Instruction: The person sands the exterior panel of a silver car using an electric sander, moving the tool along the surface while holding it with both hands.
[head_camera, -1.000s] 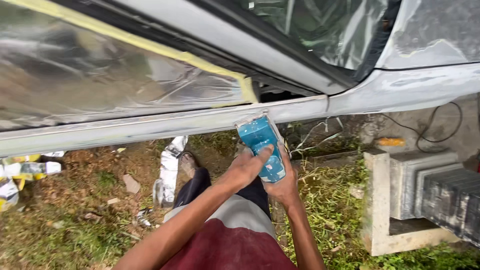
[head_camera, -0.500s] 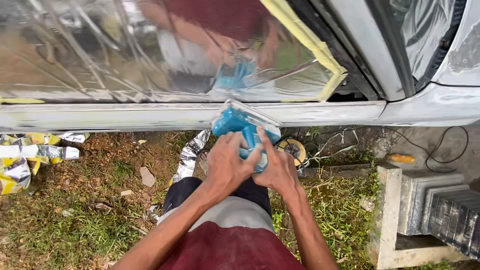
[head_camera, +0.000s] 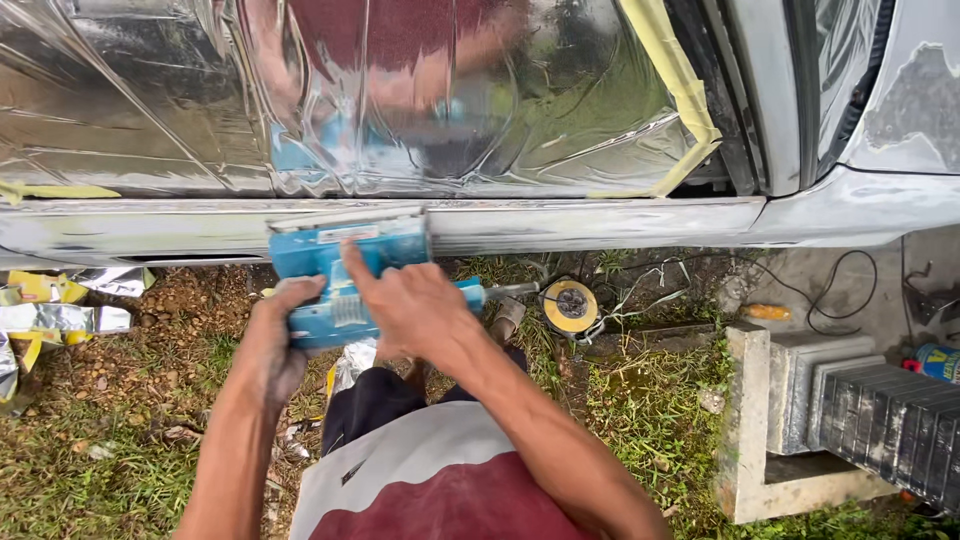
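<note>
Seen from above: a blue plastic power sander with a flat rectangular base (head_camera: 345, 275), pressed against the grey, dull, sanded sill of a car body (head_camera: 620, 222). Long axis of the sander running left to right, along the sill; flat pad facing the metal, top edge touching it. At its right end a blue handle part and a short grey metal stub, pointing right.

Left hand (head_camera: 272, 345) closed around the lower left corner of the sander, thumb on top, skin dusty grey. Right hand (head_camera: 415, 310) laid over the middle and right part, fingers bent around the body, index finger stretched up across the blue housing. Both hands gripping it firmly, 2 in all.

Above the sill, wrinkled shiny silver foil sheeting (head_camera: 330, 95) covering the door, fixed with pale yellow masking tape (head_camera: 672, 70); blurred red and blue reflections in it.

Below, ground of rough grass and brown gravel (head_camera: 130, 440). A round yellow and black disc-shaped object (head_camera: 571, 304) lying just right of the hands, with thin black cables (head_camera: 850, 290) near it. Crumpled scraps of foil and yellow tape (head_camera: 55, 310) at the left. At the right a pale concrete block with a stepped shape (head_camera: 790, 420), and beside it a dark ribbed grey object (head_camera: 895, 420). Contents of the small blue can (head_camera: 940, 362) at the far right: cannot tell.
</note>
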